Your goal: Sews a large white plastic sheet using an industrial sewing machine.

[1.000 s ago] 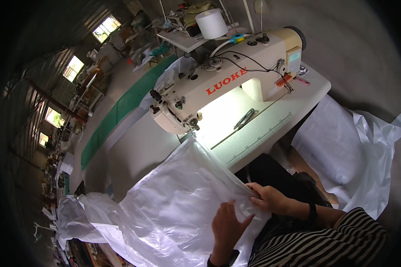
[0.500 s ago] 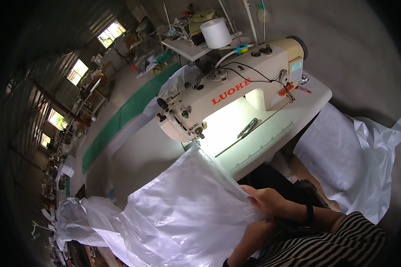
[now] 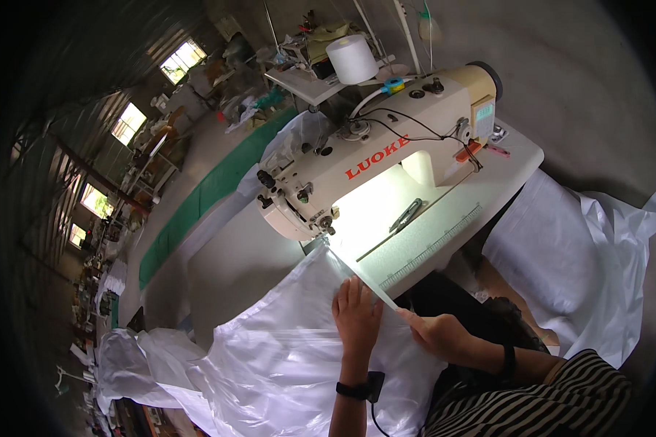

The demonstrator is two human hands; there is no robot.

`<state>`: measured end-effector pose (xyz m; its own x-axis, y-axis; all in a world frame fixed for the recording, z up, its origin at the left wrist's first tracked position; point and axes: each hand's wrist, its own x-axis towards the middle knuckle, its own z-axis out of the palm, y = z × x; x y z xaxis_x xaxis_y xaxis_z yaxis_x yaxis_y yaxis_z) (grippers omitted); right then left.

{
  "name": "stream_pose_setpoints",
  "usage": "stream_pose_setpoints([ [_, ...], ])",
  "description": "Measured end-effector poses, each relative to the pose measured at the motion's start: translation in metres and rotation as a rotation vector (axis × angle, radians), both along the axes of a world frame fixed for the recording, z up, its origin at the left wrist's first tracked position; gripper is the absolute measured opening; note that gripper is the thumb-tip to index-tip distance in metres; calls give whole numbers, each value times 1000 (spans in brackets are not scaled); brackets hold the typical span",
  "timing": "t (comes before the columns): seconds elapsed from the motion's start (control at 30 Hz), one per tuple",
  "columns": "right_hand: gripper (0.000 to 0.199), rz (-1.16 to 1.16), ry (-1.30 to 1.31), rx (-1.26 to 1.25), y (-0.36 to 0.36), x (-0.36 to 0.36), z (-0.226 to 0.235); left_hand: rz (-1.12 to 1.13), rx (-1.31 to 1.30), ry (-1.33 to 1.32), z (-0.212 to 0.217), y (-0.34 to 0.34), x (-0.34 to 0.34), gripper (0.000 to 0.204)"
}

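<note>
A large white plastic-like sheet [image 3: 277, 349] drapes over the table front, one corner running up under the needle area of a white sewing machine [image 3: 386, 146]. My left hand [image 3: 357, 313] lies on top of the sheet, fingers stretched toward its right edge, a little below the machine head. At that same edge, farther right, my right hand [image 3: 441, 335] pinches the folded border between thumb and fingers. The border runs straight from there up to the needle, which is hard to make out. Small thread snips [image 3: 407, 215] lie on the lit machine bed.
A white thread cone [image 3: 352, 60] stands behind the machine. More white sheeting [image 3: 561, 255] hangs at the right, beside my leg. A long grey table with a green strip [image 3: 197, 211] stretches away at the left. A pink pen-like item [image 3: 497, 150] sits by the motor end.
My left hand has come up from beside my right wrist and now rests flat on the sheet near the edge. The right hand keeps its pinch, the border now pulled straighter.
</note>
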<state>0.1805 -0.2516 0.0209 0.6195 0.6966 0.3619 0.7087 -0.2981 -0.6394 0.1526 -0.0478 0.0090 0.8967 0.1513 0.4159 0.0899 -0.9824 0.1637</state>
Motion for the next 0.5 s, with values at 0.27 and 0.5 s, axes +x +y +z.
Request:
stream_pose_setpoints([
  [0.27,48,-48,-317,-469,2,-3,-1,-124,120,115,11,-7,-14,35],
  [0.5,50,8,-317,-533,3,0,-4,-339,29,188,13,-4,-41,32],
])
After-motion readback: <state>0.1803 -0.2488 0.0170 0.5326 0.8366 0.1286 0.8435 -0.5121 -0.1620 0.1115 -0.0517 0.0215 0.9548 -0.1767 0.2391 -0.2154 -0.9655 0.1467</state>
